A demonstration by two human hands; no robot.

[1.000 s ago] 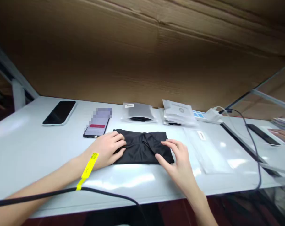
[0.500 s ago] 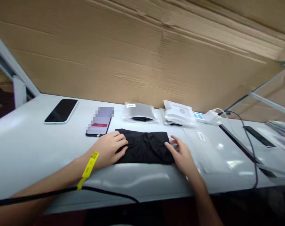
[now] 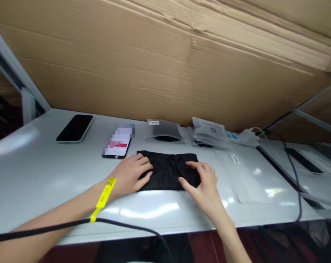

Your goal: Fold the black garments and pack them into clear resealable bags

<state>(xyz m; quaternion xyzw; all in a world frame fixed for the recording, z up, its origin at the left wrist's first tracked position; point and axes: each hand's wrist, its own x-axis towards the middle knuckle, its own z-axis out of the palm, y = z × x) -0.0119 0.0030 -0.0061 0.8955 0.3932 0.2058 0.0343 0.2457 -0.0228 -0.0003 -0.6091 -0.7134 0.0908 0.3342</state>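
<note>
pressing down on a folded black cloth (image 3: 168, 171) at the middle of the white table (image 3: 45, 171), both hands lie flat — left hand (image 3: 131, 175) on its 9 o'clock edge, fingers spread and loose, gripping nothing; right hand (image 3: 205, 182) on its 4 o'clock corner, fingers likewise open. a yellow band (image 3: 103, 197) hangs at the left wrist, over a black cable (image 3: 121, 223). at the cloth's 10 o'clock sits a lit phone (image 3: 118, 144) — farther that way, a dark phone (image 3: 75, 128). clear bags (image 3: 209, 133) lie at 1 o'clock.
</note>
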